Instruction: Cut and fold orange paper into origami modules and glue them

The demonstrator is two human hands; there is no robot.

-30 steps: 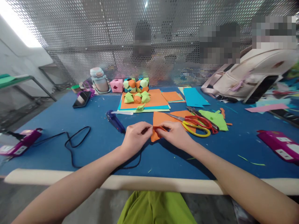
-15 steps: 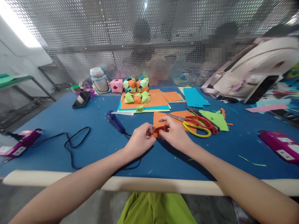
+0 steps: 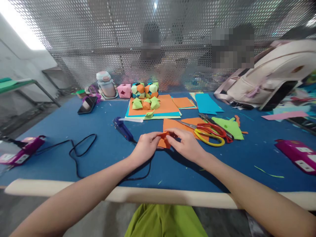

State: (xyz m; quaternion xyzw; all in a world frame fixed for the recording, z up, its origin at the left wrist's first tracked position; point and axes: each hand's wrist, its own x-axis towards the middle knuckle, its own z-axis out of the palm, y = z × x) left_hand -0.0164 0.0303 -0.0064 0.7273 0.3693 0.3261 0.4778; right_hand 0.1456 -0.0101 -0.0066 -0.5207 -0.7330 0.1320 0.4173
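Observation:
Both hands meet over the blue table (image 3: 61,125) and pinch one small folded orange paper piece (image 3: 164,139). My left hand (image 3: 145,148) grips its left side with closed fingers. My right hand (image 3: 186,144) holds its right side, fingers curled over the top. Just behind lies a flat orange sheet (image 3: 172,124). Red and yellow scissors (image 3: 209,131) rest to the right of it. A blue glue gun (image 3: 122,128) lies left of my hands, its black cord (image 3: 81,149) looping across the table.
A stack of coloured sheets (image 3: 158,108) carries small folded green and orange pieces; paper balls (image 3: 144,89), a pink cube (image 3: 124,90) and a bottle (image 3: 106,85) stand behind. Magenta power strips (image 3: 21,153) (image 3: 296,154) flank the table. A backpack (image 3: 261,82) lies far right. A perforated screen hides people beyond.
My hands have kept folding the orange piece, turning it between the fingers; it went from a flatter shape to a small compact fold. Nothing else on the table moved.

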